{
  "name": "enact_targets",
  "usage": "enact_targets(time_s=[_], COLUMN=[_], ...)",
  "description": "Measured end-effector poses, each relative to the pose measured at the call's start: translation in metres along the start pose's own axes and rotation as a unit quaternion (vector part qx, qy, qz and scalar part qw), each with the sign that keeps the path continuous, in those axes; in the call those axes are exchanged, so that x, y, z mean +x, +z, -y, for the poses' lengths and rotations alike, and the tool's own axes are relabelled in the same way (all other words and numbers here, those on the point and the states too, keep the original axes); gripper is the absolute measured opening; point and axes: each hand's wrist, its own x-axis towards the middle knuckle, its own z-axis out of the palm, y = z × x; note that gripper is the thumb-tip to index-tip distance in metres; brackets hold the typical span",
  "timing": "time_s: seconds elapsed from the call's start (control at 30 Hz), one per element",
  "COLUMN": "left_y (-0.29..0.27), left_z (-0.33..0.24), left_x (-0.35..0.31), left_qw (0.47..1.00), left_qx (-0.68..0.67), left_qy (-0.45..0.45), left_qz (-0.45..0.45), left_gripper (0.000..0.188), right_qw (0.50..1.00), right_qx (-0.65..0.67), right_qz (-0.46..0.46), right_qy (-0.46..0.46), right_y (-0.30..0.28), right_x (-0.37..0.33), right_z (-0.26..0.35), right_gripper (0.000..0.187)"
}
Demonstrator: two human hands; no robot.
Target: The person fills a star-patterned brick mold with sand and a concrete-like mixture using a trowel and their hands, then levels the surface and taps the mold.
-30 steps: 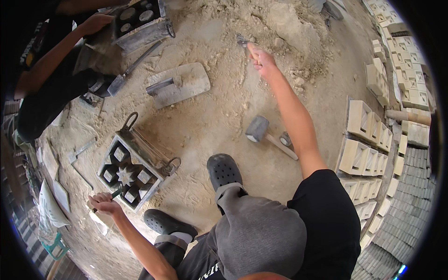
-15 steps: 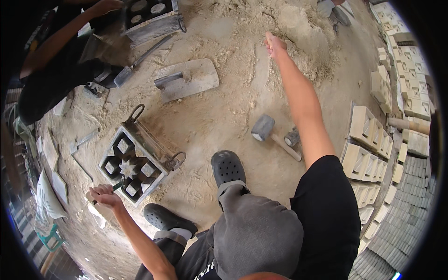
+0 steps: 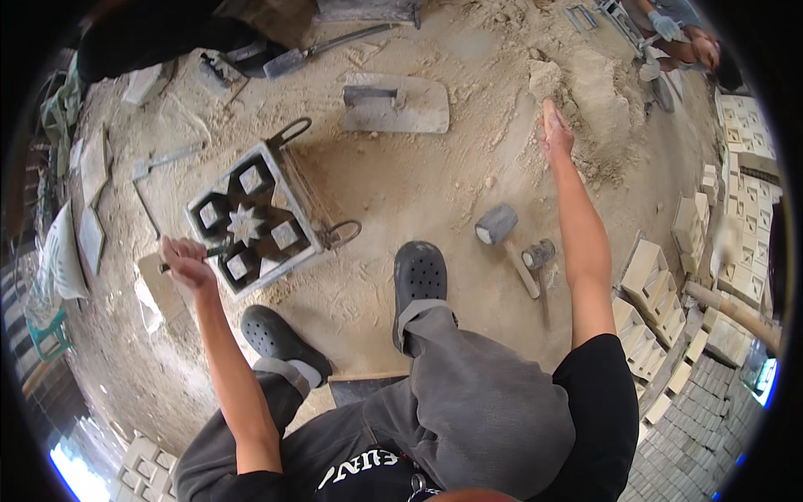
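My left hand (image 3: 188,261) is closed round a dark bar-like handle (image 3: 219,249) that reaches over the near left edge of a metal block mould (image 3: 283,177). The mould has wire loop handles on its far right side, several dark cavities and a pale star-shaped centre (image 3: 244,222). Stretched far forward, my right hand (image 3: 556,138) grips a wooden handle (image 3: 548,112) at the edge of a pile of pale sandy material (image 3: 602,100). Sandy material heaped (image 3: 548,79) beyond the handle hides the tool's working end.
A flat steel float (image 3: 422,105) lies ahead, with a long-handled tool (image 3: 288,63) beyond. Two mallets (image 3: 497,224) (image 3: 538,253) lie before my right knee. Pale cast blocks (image 3: 648,276) line the right side. Another person's gloved hand (image 3: 665,27) is at far right; dark-clothed legs (image 3: 167,38) are at far left.
My view has shifted, so the floor items sit higher and further right. My right hand has drawn nearer with the wooden handle. My left hand stays by the mould.
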Motion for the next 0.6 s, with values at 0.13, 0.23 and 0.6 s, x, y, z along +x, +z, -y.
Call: enact_targets(time_s=[0.13,0.23,0.6], left_y=[-0.001,-0.002,-0.008], left_z=[0.004,0.005,0.003], left_x=[0.003,0.002,-0.002], left_qw=[1.000,0.999,0.999], left_qx=[0.000,0.007,-0.019], left_qy=[0.018,0.044,0.036], left_qz=[0.009,0.007,-0.013], left_gripper=[0.046,0.046,0.045], right_qw=[0.998,0.994,0.936], right_qx=[-0.045,-0.071,-0.169], right_qz=[0.026,0.066,0.299], right_qy=[-0.027,-0.048,-0.074], right_y=[0.002,0.008,0.053], right_x=[-0.036,-0.070,-0.233], right_z=[0.010,0.017,0.031], right_gripper=[0.039,0.043,0.045])
